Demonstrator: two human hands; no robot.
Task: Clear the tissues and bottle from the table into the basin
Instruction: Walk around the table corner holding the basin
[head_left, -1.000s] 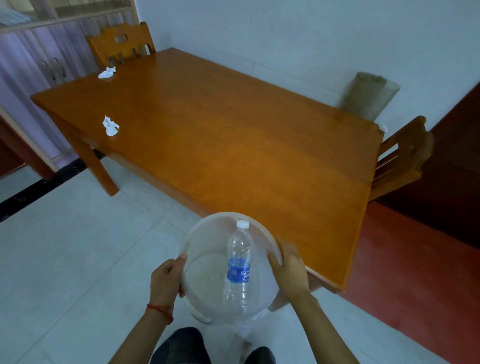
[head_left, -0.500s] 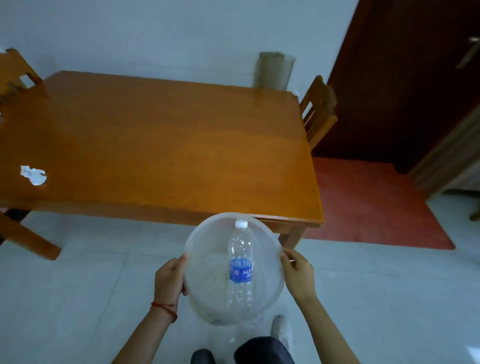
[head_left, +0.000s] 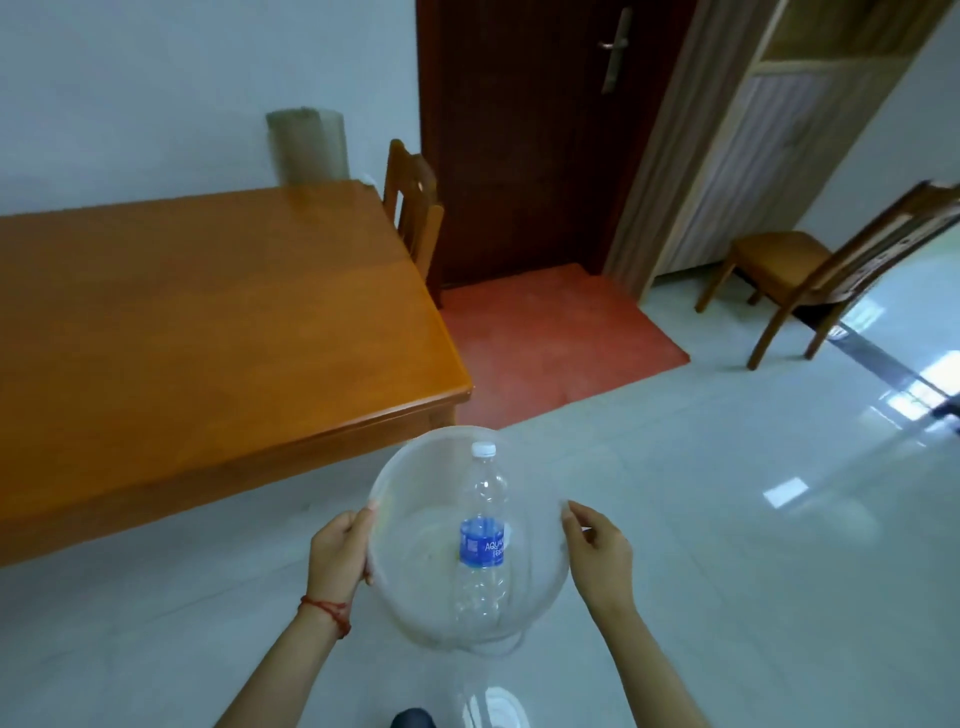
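Note:
I hold a translucent white plastic basin in front of me over the floor. My left hand grips its left rim, and my right hand grips its right rim. A clear plastic bottle with a white cap and blue label lies inside the basin, cap pointing away from me. The orange wooden table fills the left of the view, its near right corner just beyond the basin. No tissues are in view.
A wooden chair stands at the table's far right end, beside a dark brown door. A red mat lies before the door. Another chair stands at the right. A grey cylinder stands behind the table. Pale glossy tiles cover the floor.
My view has swung to the right: the table slid left, the tissues left the frame, and the door and a second chair came into view. Both hands keep holding the basin with the bottle.

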